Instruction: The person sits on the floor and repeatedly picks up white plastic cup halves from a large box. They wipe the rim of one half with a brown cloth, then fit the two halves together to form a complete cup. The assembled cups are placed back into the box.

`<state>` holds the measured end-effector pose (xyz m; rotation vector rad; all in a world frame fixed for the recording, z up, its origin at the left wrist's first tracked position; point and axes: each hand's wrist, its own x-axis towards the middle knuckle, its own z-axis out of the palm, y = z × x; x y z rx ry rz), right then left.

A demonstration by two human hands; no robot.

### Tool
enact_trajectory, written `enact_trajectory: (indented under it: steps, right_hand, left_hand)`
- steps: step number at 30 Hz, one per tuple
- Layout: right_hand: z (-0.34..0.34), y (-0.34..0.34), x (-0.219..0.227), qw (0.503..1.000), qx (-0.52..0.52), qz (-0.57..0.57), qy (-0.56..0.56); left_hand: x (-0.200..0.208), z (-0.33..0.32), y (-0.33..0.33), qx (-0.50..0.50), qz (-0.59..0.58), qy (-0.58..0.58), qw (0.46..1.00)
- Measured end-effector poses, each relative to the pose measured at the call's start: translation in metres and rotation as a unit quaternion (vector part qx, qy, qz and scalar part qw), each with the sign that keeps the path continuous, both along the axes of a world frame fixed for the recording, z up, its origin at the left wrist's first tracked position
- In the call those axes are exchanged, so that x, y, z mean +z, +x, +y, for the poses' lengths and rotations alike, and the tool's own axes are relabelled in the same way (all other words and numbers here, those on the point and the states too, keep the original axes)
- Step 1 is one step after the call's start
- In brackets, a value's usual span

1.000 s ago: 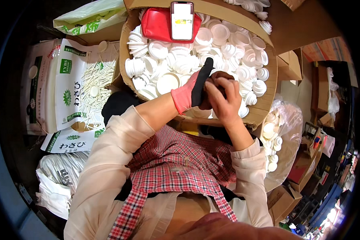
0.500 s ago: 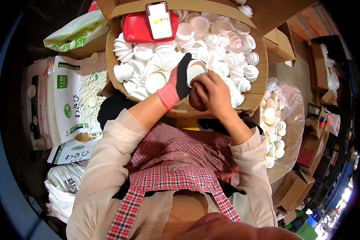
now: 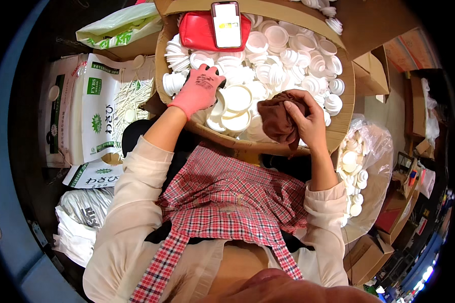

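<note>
My left hand (image 3: 201,90), in a pink glove with a black palm, reaches down among white round plastic pieces at the left of a large cardboard box. Its fingers are bent, but the tips are out of sight, so whether they grip a piece cannot be made out. Near its thumb lie several shallow white plastic caps (image 3: 237,98) with cream-coloured insides. My bare right hand (image 3: 308,117) is closed on a crumpled brown cloth (image 3: 278,118), held over the front right part of the box. Ribbed white pieces (image 3: 283,63) fill the box behind both hands.
The cardboard box (image 3: 345,96) has a raised rim. On its far left, a phone (image 3: 227,25) rests on a red pouch (image 3: 192,33). To the left, thin white sticks (image 3: 132,98) lie by printed bags (image 3: 98,108). At right stands a plastic-lined box (image 3: 371,187) of white pieces.
My hands have moved apart. The left has gone leftward, down into the pieces, away from the white cap it held; the right has drawn back to the right with the brown cloth.
</note>
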<state>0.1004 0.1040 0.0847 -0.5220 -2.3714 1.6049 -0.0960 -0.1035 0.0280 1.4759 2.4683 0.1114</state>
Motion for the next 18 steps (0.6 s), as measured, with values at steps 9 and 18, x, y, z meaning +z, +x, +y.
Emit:
enact_trajectory:
  steps: [9,18]
  right_hand:
    - [-0.047,-0.035,-0.002,0.926,0.053,0.183,0.324]
    - [-0.087,-0.039,-0.018,0.924,0.131,0.191,0.304]
  left_hand:
    - [0.008,0.005,0.027,-0.025,-0.275,0.501,0.821]
    - [-0.074,0.049,0.034,0.037,-0.697,0.543,0.467]
